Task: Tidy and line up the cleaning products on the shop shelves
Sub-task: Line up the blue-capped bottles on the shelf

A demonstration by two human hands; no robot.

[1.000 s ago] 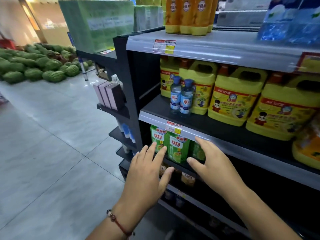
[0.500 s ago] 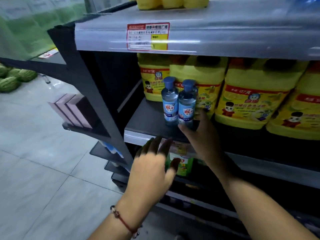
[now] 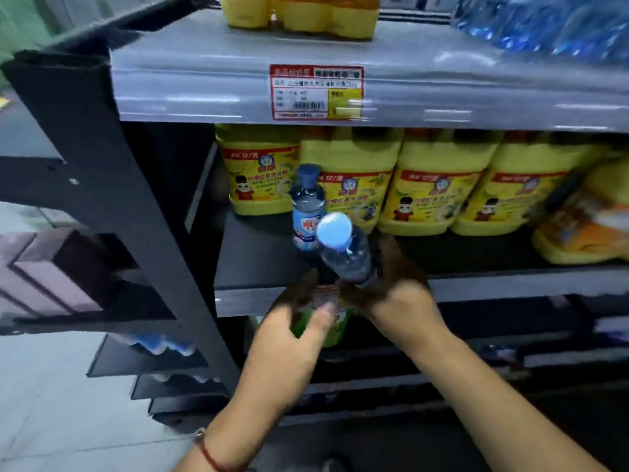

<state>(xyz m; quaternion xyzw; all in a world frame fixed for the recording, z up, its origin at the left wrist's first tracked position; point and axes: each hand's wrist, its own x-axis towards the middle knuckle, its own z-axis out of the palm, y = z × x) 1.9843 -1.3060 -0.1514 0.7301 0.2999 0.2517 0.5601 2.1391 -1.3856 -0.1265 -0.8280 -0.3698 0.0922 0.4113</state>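
The right hand (image 3: 391, 298) gripped a tilted bottle (image 3: 343, 250) past the shelf edge (image 3: 245, 301); the left hand (image 3: 292, 338) hovered, fingers apart.

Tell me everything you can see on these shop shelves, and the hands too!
Small clear bottles: two, blue caps; one standing at the middle shelf's front, one tilted in the right hand.
Yellow jugs: four in a row, at the back of the middle shelf.
Yellow packs: top shelf; count unclear.
Price tag: one, red and yellow, top shelf edge.
Green bottles: lower shelf, count hidden.
Pink boxes: side shelf, left.
Left hand: open, before the green bottles.
Right hand: grips the tilted bottle.
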